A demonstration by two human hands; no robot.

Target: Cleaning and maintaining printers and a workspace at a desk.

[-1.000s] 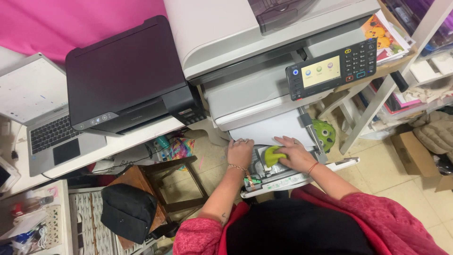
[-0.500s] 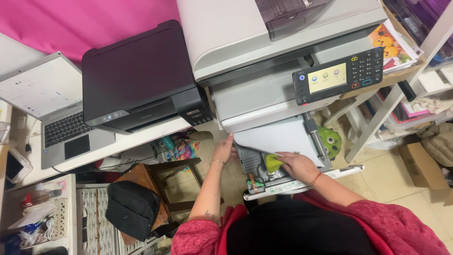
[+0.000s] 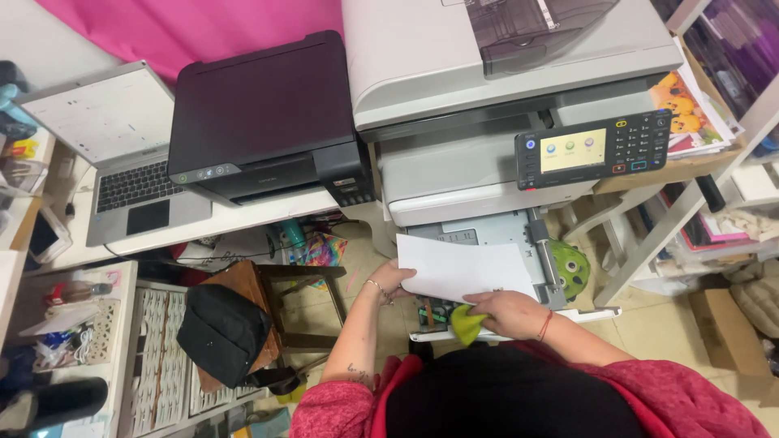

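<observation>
A stack of white paper (image 3: pixel 462 268) is held above the pulled-out paper tray (image 3: pixel 495 231) of a large grey copier (image 3: pixel 454 73). My left hand (image 3: pixel 388 280) grips the stack at its left edge. My right hand (image 3: pixel 507 312) holds the stack's near edge and also clutches a yellow-green cloth (image 3: pixel 464 324). The tray's front edge shows below the paper.
A black printer (image 3: pixel 260 122) stands on a white desk (image 3: pixel 268 215) left of the copier, beside an open laptop (image 3: pixel 114 154). A wooden stool (image 3: pixel 260 308) with a black bag (image 3: pixel 223 332) is at my left. The copier's control panel (image 3: pixel 596 146) juts out right; shelves stand further right.
The paper stack has been lifted out of the tray toward me. Both hands moved back with it, the right one still holding the cloth. The camera view shifted right.
</observation>
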